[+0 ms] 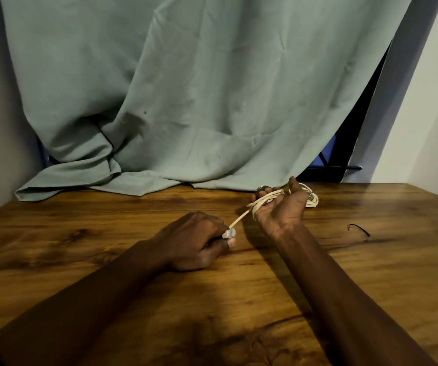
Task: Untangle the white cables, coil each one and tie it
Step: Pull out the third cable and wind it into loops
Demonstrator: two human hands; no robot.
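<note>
A white cable [263, 200] is looped several times around my right hand [281, 210], which is raised palm-up over the far middle of the wooden table [107, 260]. Its fingers curl over the loops, and part of the coil sticks out behind the hand at the right. One strand runs down and left from the coil to the cable's white plug end [229, 233], which my left hand [194, 241] pinches between thumb and fingers just above the tabletop. A thin black tie [359, 229] lies on the table to the right of my right forearm.
A grey-green cloth [186, 101] hangs behind the table, its lower edge bunched on the far side of the tabletop. A dark blue object [326, 159] shows behind the cloth at the right. A pale wall [429, 114] stands at the far right.
</note>
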